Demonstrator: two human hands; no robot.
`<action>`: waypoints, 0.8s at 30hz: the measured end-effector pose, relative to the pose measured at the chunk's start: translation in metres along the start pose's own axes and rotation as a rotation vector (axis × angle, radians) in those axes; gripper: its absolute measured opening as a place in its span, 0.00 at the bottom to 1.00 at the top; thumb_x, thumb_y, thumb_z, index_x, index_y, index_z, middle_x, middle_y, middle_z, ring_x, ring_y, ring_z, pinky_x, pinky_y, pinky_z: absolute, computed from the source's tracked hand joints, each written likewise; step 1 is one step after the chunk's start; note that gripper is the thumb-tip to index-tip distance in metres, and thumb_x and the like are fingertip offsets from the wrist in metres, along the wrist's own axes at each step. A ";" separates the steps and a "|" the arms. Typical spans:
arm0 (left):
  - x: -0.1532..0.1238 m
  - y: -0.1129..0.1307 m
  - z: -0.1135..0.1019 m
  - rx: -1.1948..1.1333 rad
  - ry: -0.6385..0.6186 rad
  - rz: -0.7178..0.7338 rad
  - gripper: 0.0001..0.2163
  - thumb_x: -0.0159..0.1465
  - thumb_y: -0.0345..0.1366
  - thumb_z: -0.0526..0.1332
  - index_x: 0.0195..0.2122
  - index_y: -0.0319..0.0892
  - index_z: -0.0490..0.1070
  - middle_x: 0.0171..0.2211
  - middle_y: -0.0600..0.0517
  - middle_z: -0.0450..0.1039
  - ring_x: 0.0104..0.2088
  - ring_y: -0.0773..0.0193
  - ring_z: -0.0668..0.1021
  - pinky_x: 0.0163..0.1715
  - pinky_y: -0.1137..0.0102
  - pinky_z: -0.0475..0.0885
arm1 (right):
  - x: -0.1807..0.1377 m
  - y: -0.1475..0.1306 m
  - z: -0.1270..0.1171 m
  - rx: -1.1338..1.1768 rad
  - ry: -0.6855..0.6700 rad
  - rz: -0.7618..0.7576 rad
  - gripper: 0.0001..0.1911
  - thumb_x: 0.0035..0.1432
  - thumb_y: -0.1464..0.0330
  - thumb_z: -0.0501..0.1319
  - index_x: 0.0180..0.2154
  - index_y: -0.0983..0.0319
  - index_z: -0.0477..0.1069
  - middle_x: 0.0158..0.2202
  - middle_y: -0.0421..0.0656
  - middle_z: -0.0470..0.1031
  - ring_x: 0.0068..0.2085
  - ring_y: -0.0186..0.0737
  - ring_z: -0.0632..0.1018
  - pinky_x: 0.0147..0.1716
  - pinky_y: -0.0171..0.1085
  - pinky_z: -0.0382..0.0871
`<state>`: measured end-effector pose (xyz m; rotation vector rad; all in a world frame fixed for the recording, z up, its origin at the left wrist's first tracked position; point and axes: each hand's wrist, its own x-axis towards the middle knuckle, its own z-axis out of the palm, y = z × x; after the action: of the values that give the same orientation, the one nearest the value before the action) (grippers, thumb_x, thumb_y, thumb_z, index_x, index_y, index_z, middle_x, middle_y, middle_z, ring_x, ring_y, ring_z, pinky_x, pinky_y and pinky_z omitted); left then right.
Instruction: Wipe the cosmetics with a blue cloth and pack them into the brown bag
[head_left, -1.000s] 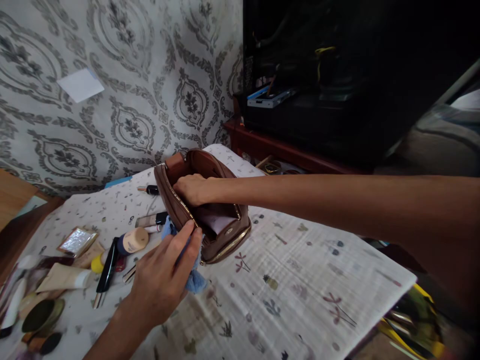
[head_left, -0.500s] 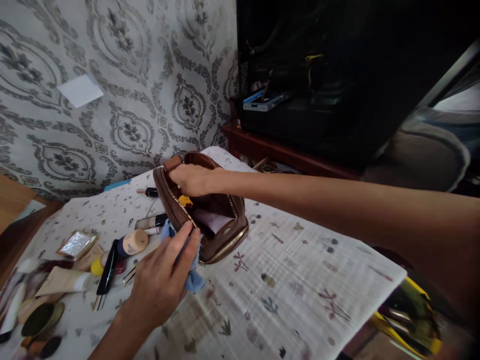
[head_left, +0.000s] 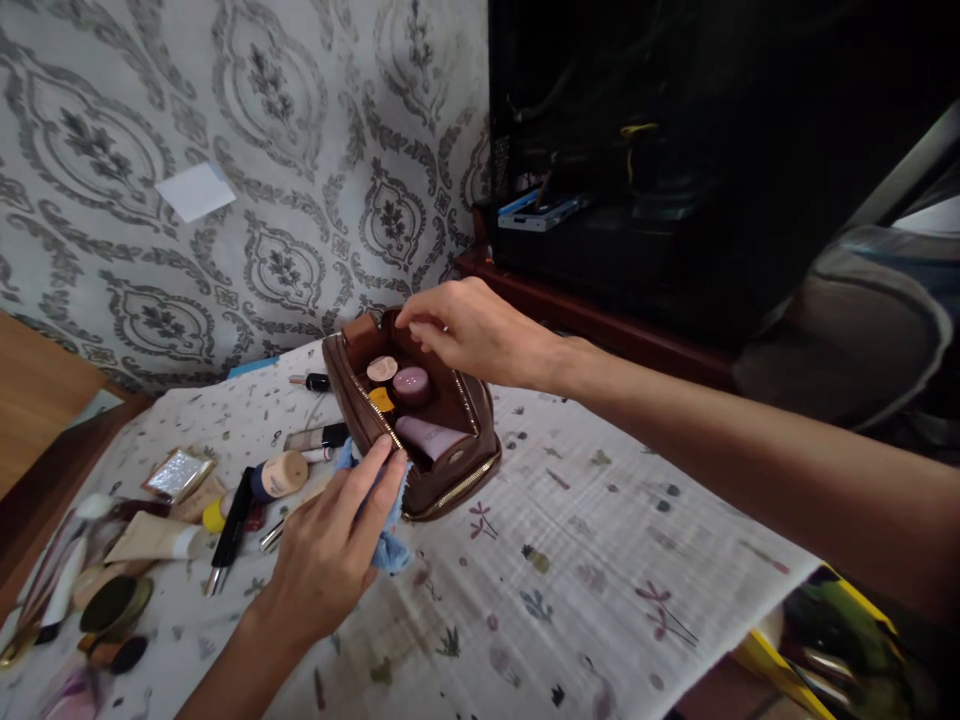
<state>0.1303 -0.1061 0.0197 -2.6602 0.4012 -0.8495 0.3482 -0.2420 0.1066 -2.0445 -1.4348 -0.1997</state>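
Observation:
A brown zippered cosmetic bag (head_left: 369, 433) lies unzipped on the cloth-covered table. Inside it I see a lilac tube (head_left: 429, 437), a pink-lidded jar (head_left: 411, 382), a round beige-topped item (head_left: 382, 369) and something yellow (head_left: 381, 400). My left hand (head_left: 326, 535) grips a bunched blue cloth (head_left: 391, 550), its fingertips pressed on the bag's near rim. Over the bag's far edge is my right hand (head_left: 476, 330), fingers bent and slightly apart, with nothing seen in them.
Makeup is spread at left: a foundation bottle (head_left: 279, 476), a black tube (head_left: 232, 530), a beige squeeze tube (head_left: 154, 538), a shiny compact (head_left: 180, 474) and brushes. A large dark screen (head_left: 675, 260) stands behind. A yellow-edged bag (head_left: 795, 670) is below the table's right edge.
My right hand has come up out of the bag and back to the right, uncovering the jars inside. My left hand keeps its place at the rim. The view has shifted slightly.

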 end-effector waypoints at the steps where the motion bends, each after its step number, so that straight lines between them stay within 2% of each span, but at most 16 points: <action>1: -0.001 0.001 -0.001 -0.003 -0.006 -0.005 0.26 0.63 0.23 0.51 0.63 0.34 0.66 0.62 0.39 0.70 0.50 0.54 0.80 0.39 0.67 0.75 | -0.004 0.002 0.001 0.013 0.013 0.006 0.16 0.62 0.77 0.53 0.42 0.67 0.80 0.36 0.45 0.81 0.37 0.38 0.78 0.40 0.36 0.66; 4: -0.004 0.003 -0.002 -0.011 0.000 -0.018 0.26 0.64 0.22 0.50 0.63 0.34 0.66 0.62 0.39 0.70 0.51 0.54 0.79 0.41 0.68 0.75 | -0.014 0.005 0.002 0.050 0.036 0.039 0.16 0.62 0.75 0.54 0.44 0.65 0.80 0.36 0.43 0.81 0.39 0.40 0.80 0.40 0.35 0.69; 8: -0.017 0.004 -0.003 -0.017 0.067 -0.046 0.22 0.68 0.25 0.52 0.62 0.34 0.66 0.59 0.37 0.72 0.52 0.54 0.79 0.48 0.67 0.74 | -0.027 0.005 0.003 0.108 0.059 0.050 0.15 0.63 0.73 0.55 0.43 0.63 0.80 0.35 0.43 0.81 0.37 0.41 0.81 0.38 0.36 0.71; 14: -0.047 -0.003 0.001 -0.065 0.046 -0.173 0.20 0.71 0.31 0.56 0.64 0.36 0.61 0.47 0.41 0.77 0.45 0.57 0.81 0.41 0.70 0.75 | -0.050 -0.012 0.011 0.200 0.119 -0.012 0.14 0.65 0.69 0.57 0.46 0.62 0.79 0.37 0.44 0.82 0.38 0.41 0.81 0.38 0.36 0.73; 17: -0.067 -0.010 0.005 -0.099 -0.005 -0.226 0.21 0.72 0.35 0.55 0.64 0.37 0.59 0.43 0.44 0.77 0.40 0.59 0.81 0.37 0.70 0.76 | -0.064 -0.026 0.015 0.226 0.118 -0.048 0.14 0.67 0.65 0.58 0.49 0.59 0.78 0.38 0.43 0.83 0.36 0.40 0.81 0.34 0.35 0.73; 20: -0.088 -0.017 0.010 -0.121 -0.106 -0.273 0.21 0.73 0.42 0.54 0.64 0.40 0.61 0.42 0.45 0.75 0.39 0.59 0.80 0.35 0.70 0.76 | -0.077 -0.040 0.020 0.242 0.082 -0.098 0.14 0.67 0.63 0.58 0.50 0.56 0.78 0.40 0.43 0.83 0.34 0.40 0.82 0.30 0.35 0.73; 22: -0.102 -0.018 0.014 -0.148 -0.206 -0.297 0.24 0.71 0.49 0.56 0.64 0.42 0.63 0.45 0.44 0.73 0.42 0.56 0.80 0.37 0.66 0.77 | -0.083 -0.050 0.024 0.259 0.057 -0.114 0.14 0.67 0.62 0.58 0.49 0.54 0.79 0.40 0.43 0.84 0.34 0.40 0.82 0.28 0.35 0.73; 24: -0.113 -0.017 0.018 -0.193 -0.302 -0.298 0.27 0.68 0.54 0.59 0.63 0.45 0.65 0.50 0.42 0.72 0.47 0.51 0.78 0.44 0.59 0.76 | -0.088 -0.061 0.032 0.284 0.043 -0.124 0.14 0.67 0.62 0.58 0.49 0.54 0.79 0.40 0.44 0.84 0.34 0.42 0.83 0.27 0.36 0.75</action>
<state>0.0549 -0.0464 -0.0449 -3.0159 0.0116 -0.4897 0.2520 -0.2807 0.0651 -1.7155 -1.4723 -0.0841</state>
